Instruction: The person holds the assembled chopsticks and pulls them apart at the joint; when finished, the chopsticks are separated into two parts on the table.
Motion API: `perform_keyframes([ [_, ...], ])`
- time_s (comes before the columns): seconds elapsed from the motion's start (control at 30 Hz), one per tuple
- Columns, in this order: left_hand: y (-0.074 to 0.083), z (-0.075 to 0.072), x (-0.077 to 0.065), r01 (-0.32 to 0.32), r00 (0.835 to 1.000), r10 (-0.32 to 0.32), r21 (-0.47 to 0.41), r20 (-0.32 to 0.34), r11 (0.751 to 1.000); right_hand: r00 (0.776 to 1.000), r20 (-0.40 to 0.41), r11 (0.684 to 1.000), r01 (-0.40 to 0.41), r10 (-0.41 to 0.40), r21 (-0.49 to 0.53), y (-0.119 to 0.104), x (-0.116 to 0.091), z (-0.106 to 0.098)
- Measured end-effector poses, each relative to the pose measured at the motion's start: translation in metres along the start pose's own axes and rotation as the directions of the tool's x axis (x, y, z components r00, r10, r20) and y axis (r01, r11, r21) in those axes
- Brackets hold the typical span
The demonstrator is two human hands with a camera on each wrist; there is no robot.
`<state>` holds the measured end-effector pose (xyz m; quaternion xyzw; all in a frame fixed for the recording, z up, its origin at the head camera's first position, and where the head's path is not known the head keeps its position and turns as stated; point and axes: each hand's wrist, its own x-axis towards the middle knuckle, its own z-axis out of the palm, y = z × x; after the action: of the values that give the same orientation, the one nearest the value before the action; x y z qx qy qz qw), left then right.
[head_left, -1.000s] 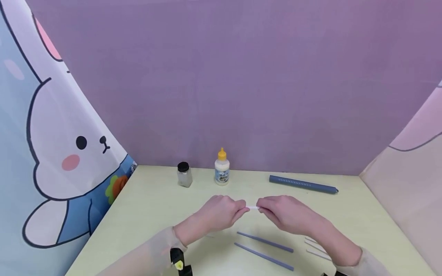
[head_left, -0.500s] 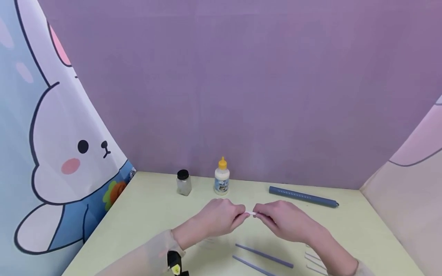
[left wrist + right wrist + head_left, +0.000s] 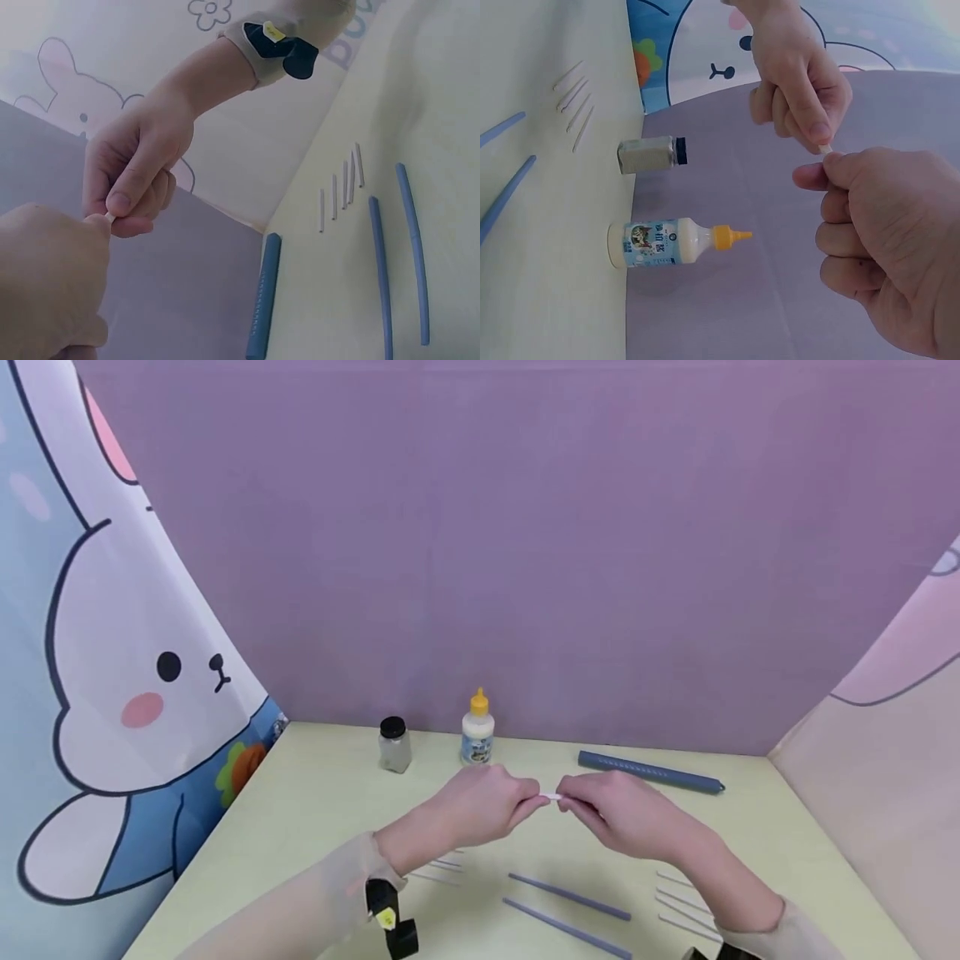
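Over the table, both hands pinch a short, thin white stick (image 3: 552, 796) between thumb and fingers, one hand at each end. My left hand (image 3: 483, 806) has the left end and my right hand (image 3: 637, 814) the right end, leaving only a small bit showing between them. The right wrist view shows the white tip (image 3: 825, 148) between the thumbs; most of the stick is hidden by fingers. Below the hands, two slim blue-purple rods (image 3: 570, 896) lie on the table. Several thin white sticks (image 3: 686, 906) lie on the right, several more (image 3: 442, 868) by the left forearm.
A glue bottle (image 3: 477, 729) with a yellow nozzle stands towards the back, beside a clear jar (image 3: 394, 750) with a black lid. Behind the right hand lies a thick dark blue tube (image 3: 651, 772). A purple cloth (image 3: 480, 552) hangs behind the table (image 3: 322, 785).
Both hands have risen slightly in the head view, now overlapping the glue bottle's base and the blue tube. The white stick stays pinched between them. More sticks show by the left forearm.
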<state>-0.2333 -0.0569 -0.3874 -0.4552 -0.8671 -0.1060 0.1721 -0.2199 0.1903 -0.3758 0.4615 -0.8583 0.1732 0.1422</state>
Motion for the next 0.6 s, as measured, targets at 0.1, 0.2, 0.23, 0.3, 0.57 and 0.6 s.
perform_keyframes([
  [0.1, 0.003, -0.002, -0.005, 0.028, 1.0, -0.028, 0.019, 0.012, 0.999, 1.0, -0.002, 1.0, 0.004, -0.004, 0.015, -0.002, 0.0, 0.003],
  [0.2, 0.005, 0.002, -0.011, 0.055, 0.998, -0.056, 0.02, 0.009, 0.998, 1.0, 0.008, 1.0, 0.011, -0.012, 0.028, -0.001, -0.001, 0.008],
  [0.23, 0.005, 0.003, -0.012, 0.057, 0.998, -0.057, 0.022, 0.005, 0.998, 1.0, 0.013, 1.0, 0.016, -0.017, 0.027, -0.001, -0.002, 0.01],
  [0.3, 0.005, 0.003, -0.013, 0.045, 0.999, -0.045, 0.029, -0.003, 0.999, 0.999, 0.013, 0.999, 0.036, -0.036, 0.02, 0.001, -0.003, 0.011],
  [0.57, 0.006, 0.008, -0.008, -0.039, 0.999, 0.039, 0.009, 0.018, 0.999, 0.997, 0.012, 0.997, 0.083, -0.083, -0.009, 0.005, -0.014, 0.006],
  [0.6, 0.007, 0.009, -0.008, -0.033, 0.999, 0.033, 0.011, 0.014, 0.999, 0.997, 0.02, 0.998, 0.069, -0.069, -0.005, 0.005, -0.015, 0.007],
])
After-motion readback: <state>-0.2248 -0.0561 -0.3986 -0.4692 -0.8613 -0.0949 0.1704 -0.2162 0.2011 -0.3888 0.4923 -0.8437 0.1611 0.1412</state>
